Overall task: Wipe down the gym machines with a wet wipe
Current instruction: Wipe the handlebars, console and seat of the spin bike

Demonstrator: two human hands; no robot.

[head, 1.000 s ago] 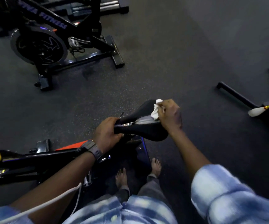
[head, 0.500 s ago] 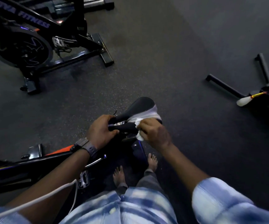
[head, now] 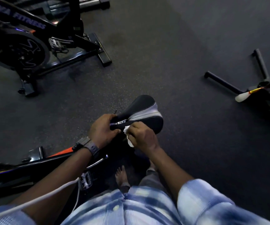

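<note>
Nearest, we see a blue-and-white plaid shirt and a white cable crossing the left forearm. Just beyond, one bare foot stands on the dark floor beside a pedal of the near bike's frame, which runs off to the left with an orange strip along it.

Above these, both hands meet at the saddle, black with a grey band across its middle. The left hand, with a dark watch on its wrist, is clenched around the saddle's narrow nose. The right hand grasps the wet wipe, a crumpled white wad. The wipe lies on the thumb side of that fist, pressed to the near underside edge of the saddle, just beside the left hand's fingers; a tail of it hangs below the fist. The saddle's broad rear end points away from us, beyond both hands.

Farther off, at upper left, a second exercise bike stands on its black base bars, its flywheel facing us and lettering reading "FITNESS" along the frame. At the right edge, well apart, lie black floor bars of another machine, with a white and orange piece near them.
</note>
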